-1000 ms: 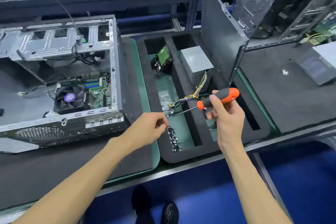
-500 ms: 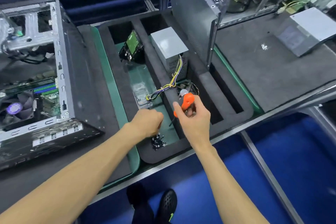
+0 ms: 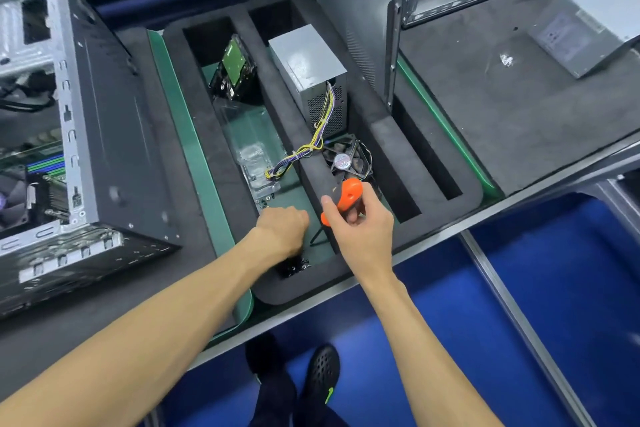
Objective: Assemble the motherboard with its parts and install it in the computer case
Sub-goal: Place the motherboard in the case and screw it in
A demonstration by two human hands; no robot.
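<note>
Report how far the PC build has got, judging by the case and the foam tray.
Done: the motherboard with its cooler fan already sits inside the computer case. In hand: the right hand grips the orange screwdriver, and the left hand reaches over the screws in the foam tray. Left: the power supply, hard drive and loose fan remain in the tray.

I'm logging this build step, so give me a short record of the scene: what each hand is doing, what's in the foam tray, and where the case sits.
left hand: closed, down in the tray's left slot, just above the pile of screws
right hand: holds the orange-handled screwdriver, shaft pointing down toward the left hand
foam tray: black, holds a hard drive, a power supply with loose wires, and a fan
computer case: open, left of the tray, motherboard inside
</note>
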